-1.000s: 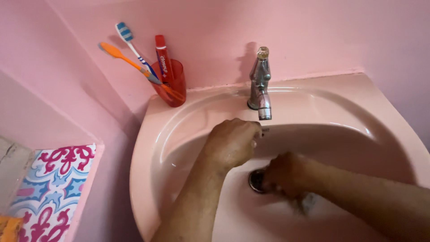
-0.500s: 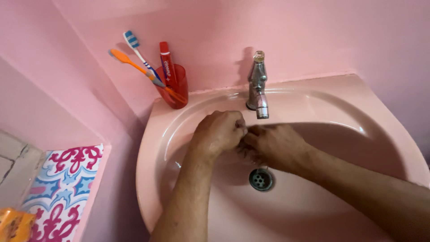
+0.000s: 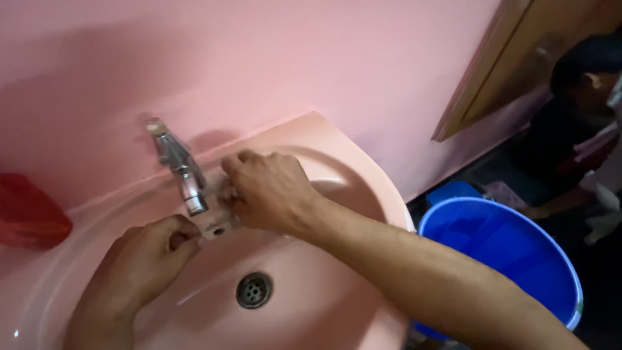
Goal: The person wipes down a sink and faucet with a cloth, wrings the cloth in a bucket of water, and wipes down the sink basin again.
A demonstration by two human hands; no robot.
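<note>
Curling under tap (image 3: pixel 183 175), left hand (image 3: pixel 146 259) half shut, fingers bent, holding nothing seen. Right hand (image 3: pixel 269 191) beside tap, fingers bent around small blurry thing, hard to tell. Sink (image 3: pixel 363 175) pink. Blue bucket (image 3: pixel 502 249) right, partly cut off.

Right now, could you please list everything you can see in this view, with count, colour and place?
Pink ceramic washbasin: one, against the pink wall.
Chrome metal tap: one, silver, at the basin's back rim.
Round metal drain: one, grey, at the basin bottom.
Red translucent cup: one, blurred, on the rim at far left.
Round blue plastic bucket: one, on the floor to the right.
Another person: one, dark clothing, far right.
Left hand: curled below the spout.
Right hand: beside the tap.
</note>
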